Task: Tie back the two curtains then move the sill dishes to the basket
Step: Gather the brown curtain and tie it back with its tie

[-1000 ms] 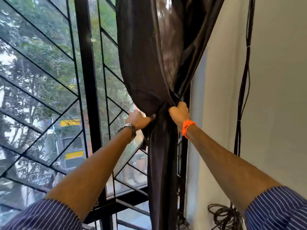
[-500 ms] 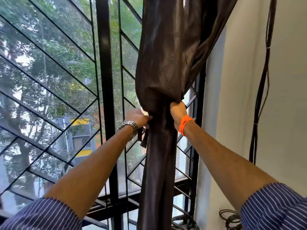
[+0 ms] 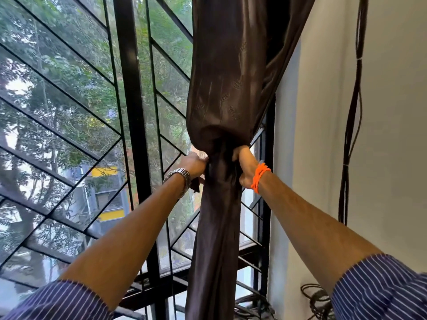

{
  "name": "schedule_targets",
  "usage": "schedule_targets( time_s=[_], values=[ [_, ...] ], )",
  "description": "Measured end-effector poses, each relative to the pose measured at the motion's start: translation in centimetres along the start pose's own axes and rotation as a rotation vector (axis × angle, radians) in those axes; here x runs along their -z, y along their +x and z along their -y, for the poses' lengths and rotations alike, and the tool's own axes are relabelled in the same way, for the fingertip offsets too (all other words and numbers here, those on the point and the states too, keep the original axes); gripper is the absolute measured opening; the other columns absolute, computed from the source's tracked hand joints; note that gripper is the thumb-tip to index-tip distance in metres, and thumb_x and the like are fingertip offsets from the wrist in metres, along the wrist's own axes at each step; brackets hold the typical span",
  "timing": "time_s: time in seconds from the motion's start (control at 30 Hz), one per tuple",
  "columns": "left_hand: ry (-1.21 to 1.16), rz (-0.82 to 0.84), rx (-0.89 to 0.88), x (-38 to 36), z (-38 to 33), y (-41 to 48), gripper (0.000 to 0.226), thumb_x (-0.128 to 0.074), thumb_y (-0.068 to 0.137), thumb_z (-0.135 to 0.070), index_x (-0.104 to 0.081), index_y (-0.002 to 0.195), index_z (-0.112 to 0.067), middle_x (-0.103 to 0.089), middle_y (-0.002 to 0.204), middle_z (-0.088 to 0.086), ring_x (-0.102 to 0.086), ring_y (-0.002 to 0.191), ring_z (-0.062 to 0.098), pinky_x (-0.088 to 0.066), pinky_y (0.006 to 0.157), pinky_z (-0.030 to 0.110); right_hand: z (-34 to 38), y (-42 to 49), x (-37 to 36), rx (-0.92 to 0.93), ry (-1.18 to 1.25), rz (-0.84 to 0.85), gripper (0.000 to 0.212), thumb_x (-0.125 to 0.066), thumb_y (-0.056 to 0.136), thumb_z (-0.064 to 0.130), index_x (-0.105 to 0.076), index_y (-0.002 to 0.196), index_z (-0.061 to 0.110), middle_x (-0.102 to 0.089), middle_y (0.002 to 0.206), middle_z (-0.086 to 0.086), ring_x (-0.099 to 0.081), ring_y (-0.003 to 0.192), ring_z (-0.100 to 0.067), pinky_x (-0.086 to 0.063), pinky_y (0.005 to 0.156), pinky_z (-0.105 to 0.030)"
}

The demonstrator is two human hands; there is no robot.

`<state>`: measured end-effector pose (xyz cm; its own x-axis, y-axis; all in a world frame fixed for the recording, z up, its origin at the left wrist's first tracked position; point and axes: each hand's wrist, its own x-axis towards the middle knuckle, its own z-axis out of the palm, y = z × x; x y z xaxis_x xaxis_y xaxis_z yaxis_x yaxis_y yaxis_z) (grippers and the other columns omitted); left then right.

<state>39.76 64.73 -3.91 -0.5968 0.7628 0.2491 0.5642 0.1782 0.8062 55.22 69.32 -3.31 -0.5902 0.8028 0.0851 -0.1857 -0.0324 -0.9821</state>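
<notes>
I have left hand (image 3: pixel 195 163) and right hand (image 3: pixel 245 166) closed on gathered curtain (image 3: pixel 221 93), either side of cinch by window's right edge; opposed grip keeps bunch tight for tying. Dishes, basket unseen.

Dark brown curtain (image 3: pixel 221 93), black window grille (image 3: pixel 126 88), blue white-striped sleeves (image 3: pixel 381 289), orange wristband (image 3: pixel 260 176).
</notes>
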Motion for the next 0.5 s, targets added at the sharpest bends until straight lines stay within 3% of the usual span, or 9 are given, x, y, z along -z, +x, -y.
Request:
schedule_targets(
  time_s=[0.13,0.23,0.3,0.37,0.43,0.5],
  values=[
    [-0.071,-0.036,0.027,-0.6,0.3,-0.4,0.043,-0.054,0.094,-0.036,-0.059,0.103,0.006,-0.068,0.094,0.019,-0.07,0.07,0.035,-0.058,0.056,0.044,-0.3,-0.2,0.3,-0.037,-0.009,0.024,0.019,-0.031,0.078,0.017,-0.042,0.062,0.019,-0.057,0.062,-0.004,-0.054,0.055,-0.022,-0.047,0.061,-0.024],
    [-0.003,-0.106,0.021,-1.3,0.2,-1.0,0.045,-0.054,0.096,-0.037,-0.059,0.107,0.007,-0.065,0.102,0.02,-0.065,0.091,0.033,-0.052,0.072,0.035,-0.7,0.0,0.8,-0.042,-0.045,0.021,0.017,-0.035,0.079,0.015,-0.046,0.066,0.018,-0.054,0.067,-0.004,-0.05,0.061,-0.022,-0.043,0.061,-0.027],
    [-0.038,-0.104,0.041,-2.0,0.3,-1.0,0.044,-0.056,0.093,-0.033,-0.059,0.11,0.007,-0.064,0.107,0.023,-0.063,0.099,0.036,-0.052,0.077,0.038,-1.1,-0.2,1.1,-0.046,-0.069,0.017,0.015,-0.039,0.08,0.013,-0.053,0.074,0.015,-0.056,0.075,-0.006,-0.051,0.064,-0.021,-0.043,0.062,-0.028],
    [-0.117,-0.052,0.071,-3.0,0.4,-0.7,0.043,-0.054,0.085,-0.027,-0.058,0.107,0.011,-0.065,0.097,0.025,-0.066,0.084,0.036,-0.056,0.065,0.04,-1.8,0.0,1.7,-0.062,-0.03,0.022,0.021,-0.04,0.084,0.01,-0.06,0.09,0.009,-0.06,0.084,-0.01,-0.056,0.069,-0.023,-0.048,0.068,-0.031],
    [-0.169,0.022,0.059,-3.8,-0.5,-1.6,0.027,-0.048,0.087,-0.013,-0.058,0.093,0.012,-0.057,0.071,0.018,-0.058,0.048,0.022,-0.042,0.04,0.022,-2.6,-0.3,2.6,-0.077,0.042,0.031,0.028,-0.038,0.092,0.008,-0.06,0.109,0.003,-0.064,0.094,-0.015,-0.061,0.078,-0.026,-0.052,0.079,-0.034],
    [-0.228,0.103,0.066,-5.0,-1.1,-2.1,0.021,-0.045,0.093,-0.008,-0.057,0.081,0.004,-0.054,0.064,0.015,-0.05,0.033,0.011,-0.035,0.035,0.015,-3.2,-0.3,3.4,-0.084,0.103,0.051,0.032,-0.038,0.097,0.005,-0.056,0.123,-0.002,-0.064,0.103,-0.017,-0.063,0.083,-0.026,-0.052,0.085,-0.036]
  ],
)
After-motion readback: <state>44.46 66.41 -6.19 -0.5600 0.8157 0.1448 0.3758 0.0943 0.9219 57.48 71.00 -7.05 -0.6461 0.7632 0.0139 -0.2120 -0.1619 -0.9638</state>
